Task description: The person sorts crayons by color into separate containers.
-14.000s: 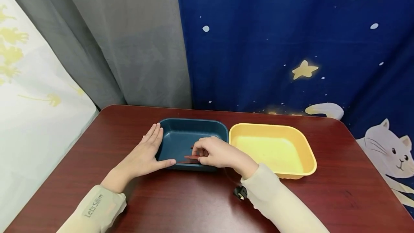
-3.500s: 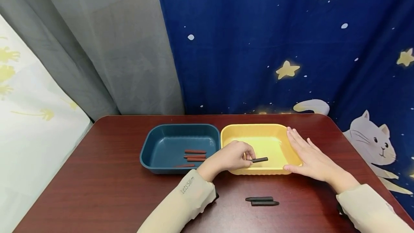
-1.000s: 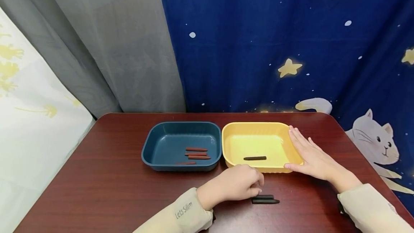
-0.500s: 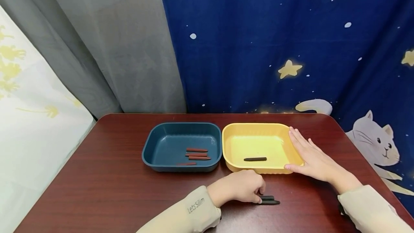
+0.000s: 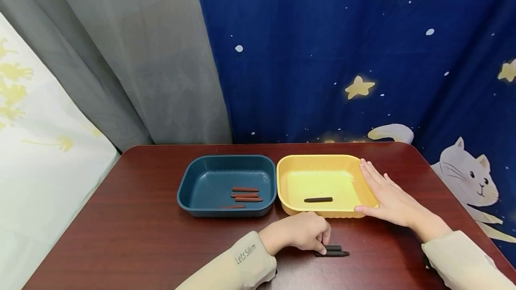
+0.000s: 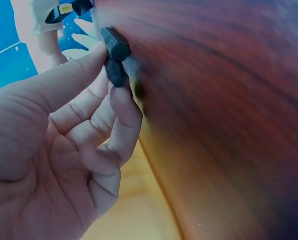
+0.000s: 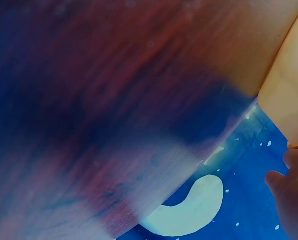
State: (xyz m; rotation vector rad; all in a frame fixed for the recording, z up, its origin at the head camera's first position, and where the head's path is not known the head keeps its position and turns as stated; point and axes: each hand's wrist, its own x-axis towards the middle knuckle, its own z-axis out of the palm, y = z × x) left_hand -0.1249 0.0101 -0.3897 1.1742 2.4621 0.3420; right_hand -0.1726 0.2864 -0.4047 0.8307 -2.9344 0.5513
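My left hand (image 5: pixel 304 232) is in front of the yellow tray (image 5: pixel 292 180), thumb and fingertips pinching two black crayons (image 5: pixel 338 253) that lie side by side on the table. The left wrist view shows the blunt ends of these crayons (image 6: pixel 117 49) between thumb and finger. A third black crayon (image 5: pixel 318 200) lies inside the yellow tray. My right hand (image 5: pixel 393 198) rests with straight fingers against that tray's right side, thumb at the front corner. In the right wrist view only its fingertips (image 7: pixel 294 190) show beside the tray wall.
A dark blue tray (image 5: pixel 203 187) stands directly left of the yellow one, with several red-brown crayons (image 5: pixel 247 199) in its front right part. Both trays sit toward the back of the dark red table (image 5: pixel 141 227). Curtains (image 5: pixel 290 66) hang behind the table's far edge.
The left hand has come from the yellow tray, where it left a black crayon, down to the pair on the table and now pinches them. The right hand has stayed at the tray's side.
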